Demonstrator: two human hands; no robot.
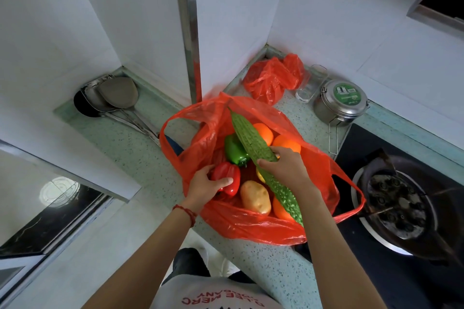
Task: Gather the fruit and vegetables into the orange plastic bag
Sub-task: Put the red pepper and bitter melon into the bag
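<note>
Head view. An open orange bag lies on the speckled tabletop, holding a green pepper, oranges and a potato. The left hand grips a red pepper inside the bag; the right hand grasps a bitter gourd lying across the opening. A second bag and steel tin sit far right, a stove near right.
</note>
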